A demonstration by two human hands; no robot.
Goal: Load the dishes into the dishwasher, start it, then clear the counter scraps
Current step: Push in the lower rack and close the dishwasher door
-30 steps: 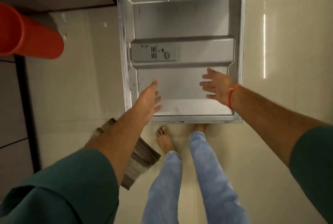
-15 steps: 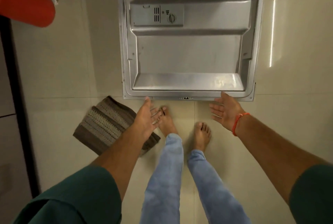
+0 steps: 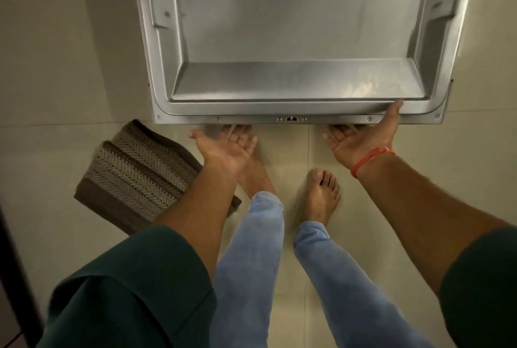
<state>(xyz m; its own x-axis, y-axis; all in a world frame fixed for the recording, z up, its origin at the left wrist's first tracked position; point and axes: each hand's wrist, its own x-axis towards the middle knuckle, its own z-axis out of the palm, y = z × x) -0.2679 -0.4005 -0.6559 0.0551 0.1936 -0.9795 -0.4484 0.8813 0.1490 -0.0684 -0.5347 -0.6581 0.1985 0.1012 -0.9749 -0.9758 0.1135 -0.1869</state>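
The dishwasher door (image 3: 293,25) lies open and flat below me, its steel inner panel facing up. No dishes are in view. My right hand (image 3: 361,140), with an orange thread at the wrist, is palm up at the door's front edge on the right. Its thumb rests on the rim and its fingers reach under the edge. My left hand (image 3: 223,151) is palm up just below the front edge, left of the latch. Its fingers are spread and blurred, and its thumb is off the door.
A folded brown striped mat (image 3: 140,174) lies on the beige tile floor (image 3: 70,53) left of my left arm. My bare feet (image 3: 321,193) stand right in front of the door's edge. A dark cabinet edge (image 3: 11,263) runs down the far left.
Both hands came back from over the door's inner panel to its front edge and turned palm up. The right thumb now rests on the rim. The view tilted down, so the orange container left the frame.
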